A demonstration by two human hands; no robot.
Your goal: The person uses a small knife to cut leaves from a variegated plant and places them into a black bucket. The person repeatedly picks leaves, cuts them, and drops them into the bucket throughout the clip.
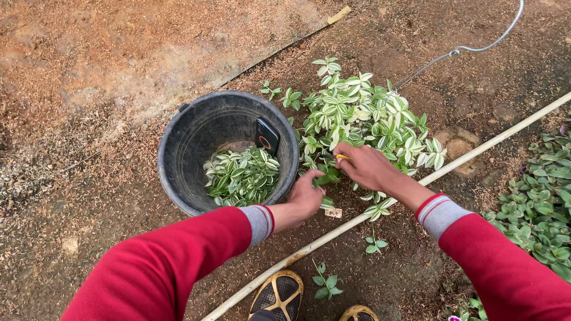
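Note:
A leafy plant with green-and-white striped leaves (369, 116) grows from the ground at centre. My left hand (306, 196) pinches a leafy stem at the plant's lower edge, right beside the rim of a black bucket (178, 160). My right hand (366, 166) is closed around a small tool with a yellow handle (341, 157), its tip against the same stem. Inside the bucket lies a heap of cut striped leaves (242, 176) and a dark phone (266, 137) leaning on the wall.
A pale pipe (476, 151) runs diagonally across the soil under my arms. A wire hanger (470, 47) lies at the upper right. More green plants (544, 202) grow at the right edge. My shoes (279, 294) stand at the bottom.

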